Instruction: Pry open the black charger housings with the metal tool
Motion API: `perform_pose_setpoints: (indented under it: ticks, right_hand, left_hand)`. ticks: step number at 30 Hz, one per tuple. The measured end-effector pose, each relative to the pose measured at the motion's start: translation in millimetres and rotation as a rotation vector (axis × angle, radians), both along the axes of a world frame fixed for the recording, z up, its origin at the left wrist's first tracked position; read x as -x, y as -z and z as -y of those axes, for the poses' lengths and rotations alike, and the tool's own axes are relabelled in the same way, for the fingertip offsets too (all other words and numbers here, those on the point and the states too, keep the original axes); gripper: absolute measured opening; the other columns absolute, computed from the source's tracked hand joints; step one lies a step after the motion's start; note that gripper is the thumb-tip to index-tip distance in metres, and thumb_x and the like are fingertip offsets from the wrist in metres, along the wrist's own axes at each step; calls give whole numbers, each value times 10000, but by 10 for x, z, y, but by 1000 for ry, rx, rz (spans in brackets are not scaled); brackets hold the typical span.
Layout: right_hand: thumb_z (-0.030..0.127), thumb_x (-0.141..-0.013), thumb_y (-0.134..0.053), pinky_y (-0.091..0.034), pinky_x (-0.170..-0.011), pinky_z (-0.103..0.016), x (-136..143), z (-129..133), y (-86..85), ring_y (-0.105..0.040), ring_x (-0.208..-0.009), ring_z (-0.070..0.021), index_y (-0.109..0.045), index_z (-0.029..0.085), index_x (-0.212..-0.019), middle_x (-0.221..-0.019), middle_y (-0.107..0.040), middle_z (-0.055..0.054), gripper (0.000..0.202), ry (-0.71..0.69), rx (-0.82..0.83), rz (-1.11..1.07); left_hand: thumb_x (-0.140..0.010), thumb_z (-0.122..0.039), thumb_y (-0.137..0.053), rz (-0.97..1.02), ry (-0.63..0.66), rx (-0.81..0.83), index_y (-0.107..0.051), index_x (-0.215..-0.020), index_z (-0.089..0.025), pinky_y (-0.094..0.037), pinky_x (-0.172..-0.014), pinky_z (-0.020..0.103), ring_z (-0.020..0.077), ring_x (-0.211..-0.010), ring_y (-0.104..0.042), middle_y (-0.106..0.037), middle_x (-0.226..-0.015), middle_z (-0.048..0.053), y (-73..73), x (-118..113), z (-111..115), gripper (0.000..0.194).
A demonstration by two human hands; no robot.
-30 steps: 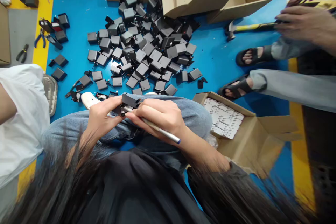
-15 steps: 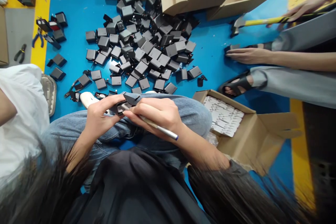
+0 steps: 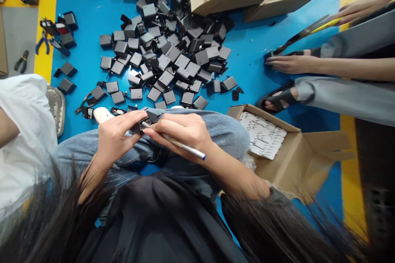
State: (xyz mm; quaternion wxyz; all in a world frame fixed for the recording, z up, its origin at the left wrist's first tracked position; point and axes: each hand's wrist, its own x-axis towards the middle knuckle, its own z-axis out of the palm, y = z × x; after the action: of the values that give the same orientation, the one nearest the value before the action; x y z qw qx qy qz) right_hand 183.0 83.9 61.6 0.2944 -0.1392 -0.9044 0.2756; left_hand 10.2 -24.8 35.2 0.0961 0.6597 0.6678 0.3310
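Because it fits within the fingers, the small dark case (image 3: pixel 145 123) looks light, its shell probably stiff plastic but its flap easily snapped; the outer walls seem the safest grip. It sits above the lap, pinched between thumb and fingers of the left hand (image 3: pixel 115 134), which is partly curled. The right hand (image 3: pixel 186 134) closes around a slim silver pen-like tool (image 3: pixel 185 146) with a blue end. The case is dark grey, opened, with something metallic inside.
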Motion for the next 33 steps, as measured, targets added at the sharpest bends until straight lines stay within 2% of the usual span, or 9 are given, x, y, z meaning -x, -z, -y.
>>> perform_pose_setpoints:
  ticks: [9, 19, 25, 30, 33]
  right_hand:
    - [295, -1013, -526, -299, -518, -229, 46, 5, 87, -395, -532, -76, -538, 187, -676, -600, -486, 47, 354, 16, -28, 15]
    - [326, -992, -572, -381, -558, -204, 49, -52, 156, -534, -585, -81, -562, 182, -720, -673, -626, 13, 308, -29, 169, -28]
    - [292, -980, -591, -403, -547, -194, 80, -88, 183, -554, -565, -76, -586, 181, -746, -664, -647, 17, 259, 2, 118, -45]
    - [291, -974, -583, -444, -501, -212, 19, -68, 114, -593, -515, -91, -597, 203, -741, -622, -664, 12, 249, 24, 84, -166]
    - [435, -1008, -497, -487, -478, -233, -5, -60, 139, -605, -488, -108, -635, 228, -902, -612, -649, 18, 270, 122, 251, -388]
  left_hand:
    - [-877, -244, -649, -98, -64, -12, -706, -1130, -242, -587, -863, 276, 210, -1014, -741, -768, -1116, 19, 9, -9, 3, 260]
    - [-864, -296, -694, 86, -47, 86, -724, -1109, -250, -580, -941, 292, 196, -996, -738, -769, -1107, 3, -35, 36, -7, 251]
    - [-846, -233, -696, -3, -96, 78, -725, -1101, -267, -578, -894, 300, 204, -995, -741, -771, -1101, -4, -79, 31, 8, 259]
    - [-829, -227, -722, -1, -198, 111, -722, -1104, -271, -575, -902, 298, 207, -1039, -725, -762, -1124, -7, -23, 55, -8, 279]
    - [-804, -273, -763, 43, -273, 118, -720, -1087, -268, -580, -885, 302, 212, -1033, -720, -763, -1106, 3, 15, 109, -15, 286]
